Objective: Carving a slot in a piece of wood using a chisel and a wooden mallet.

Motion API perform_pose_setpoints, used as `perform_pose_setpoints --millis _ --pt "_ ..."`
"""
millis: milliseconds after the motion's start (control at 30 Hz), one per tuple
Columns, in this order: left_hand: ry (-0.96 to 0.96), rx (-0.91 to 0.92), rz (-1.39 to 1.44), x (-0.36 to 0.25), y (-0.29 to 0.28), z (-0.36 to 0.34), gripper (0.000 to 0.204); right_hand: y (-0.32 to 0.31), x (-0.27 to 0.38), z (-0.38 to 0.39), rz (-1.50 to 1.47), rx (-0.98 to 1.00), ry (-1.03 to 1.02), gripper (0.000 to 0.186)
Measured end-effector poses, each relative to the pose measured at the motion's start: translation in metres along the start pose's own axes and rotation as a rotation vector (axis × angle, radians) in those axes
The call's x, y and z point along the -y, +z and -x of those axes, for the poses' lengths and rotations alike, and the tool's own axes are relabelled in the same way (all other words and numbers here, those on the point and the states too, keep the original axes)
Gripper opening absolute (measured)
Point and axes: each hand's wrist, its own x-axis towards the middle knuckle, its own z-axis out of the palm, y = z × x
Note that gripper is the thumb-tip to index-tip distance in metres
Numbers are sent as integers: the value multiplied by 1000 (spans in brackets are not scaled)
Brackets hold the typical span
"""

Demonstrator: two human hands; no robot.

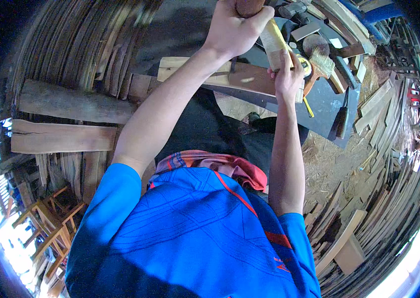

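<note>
At the top edge my left hand (235, 32) is closed around a rounded reddish-brown wooden piece (248, 7), partly cut off by the picture's edge. My right hand (288, 78) grips the near end of a pale yellow bar-shaped piece (272, 40), with a finger lying along it. The bar slants up toward my left hand; whether the two pieces touch, I cannot tell. Beneath my forearms lies a brown wooden board (252, 77). Just right of my right hand are a yellow tape measure (306, 66) and a wide paintbrush (322, 64) with an orange handle.
On the dark work surface (326, 114) lie a yellow pencil-like stick (309, 107), a dark-handled tool (341, 123) and a hammer-like head (292, 10). Timber stacks rise at left (66, 44) and right (393, 184). Wooden frames (51, 228) stand lower left; shavings cover the floor (329, 164).
</note>
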Motion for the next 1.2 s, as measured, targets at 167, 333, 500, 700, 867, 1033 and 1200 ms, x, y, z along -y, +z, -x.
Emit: perform_pose_setpoints --millis 167,333,500,700,867,1033,1200 --pt "36 17 73 3 0 1 26 -1 -2 -2 0 20 -30 43" --pt "27 48 94 1 0 5 26 -1 -2 -1 21 44 1 40" --pt "8 91 225 4 -6 9 23 -1 -2 -2 52 35 -37 41" --pt "4 134 318 -3 -7 16 24 -2 -2 -1 67 36 -22 39" --pt "288 -15 87 7 -4 30 25 -2 -2 0 48 39 -7 39" --pt "345 49 110 20 -17 42 21 0 6 4 74 35 -13 40" --pt "228 47 222 8 -21 65 21 -1 4 4 69 68 -28 38"
